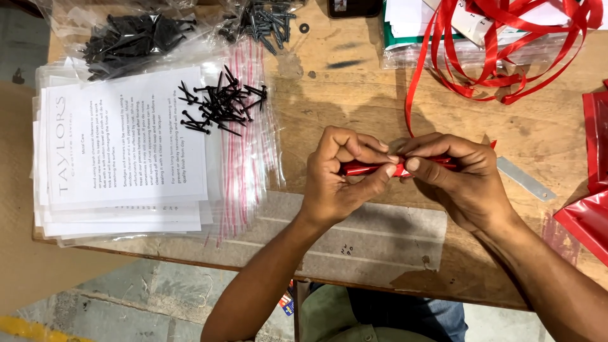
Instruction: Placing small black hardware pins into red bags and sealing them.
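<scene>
— What are the hands doing?
— The left hand and right hand pinch a small red roll between fingertips, above the wooden table.
— And the ribbon?
— Red ribbon loops down from the upper right towards the right hand.
— To the left?
— Loose black screws lie on a pile of clear zip bags, beside stacked printed sheets.

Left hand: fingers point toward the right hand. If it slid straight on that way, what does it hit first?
The left hand would meet the right hand almost at once: their fingertips nearly touch over the small red roll both pinch. Depth looks equal, though one view cannot confirm it.
</scene>
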